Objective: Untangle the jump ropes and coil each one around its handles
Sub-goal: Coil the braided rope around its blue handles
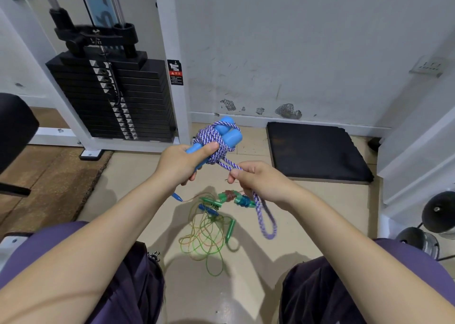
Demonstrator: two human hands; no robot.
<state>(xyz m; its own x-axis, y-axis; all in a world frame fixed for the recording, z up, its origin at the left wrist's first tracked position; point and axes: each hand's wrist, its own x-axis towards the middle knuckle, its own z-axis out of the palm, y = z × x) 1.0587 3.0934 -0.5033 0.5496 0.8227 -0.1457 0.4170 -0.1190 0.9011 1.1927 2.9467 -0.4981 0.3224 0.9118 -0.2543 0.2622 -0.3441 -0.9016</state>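
- The left hand [183,162] grips the light-blue handles [225,131] of the purple-and-white braided rope [214,141], fingers curled round the handle shafts and thumb pressed on the wound cord
- Most of that rope is wrapped in a thick bundle around the two handles, which are held up in the middle of the scene, pointing far and slightly right
- The right hand [256,182] pinches the free strand just near and right of the bundle; from it a loose loop [267,221] hangs down
- On the floor [138,188] between the person's knees lies a tangle of thin green and orange ropes [204,237] with green handles [230,230] and blue handles [208,209] mixed in
- Far left stands a weight stack [110,97] in a white frame; a dark mat [317,151] lies on the floor at far right, against the wall
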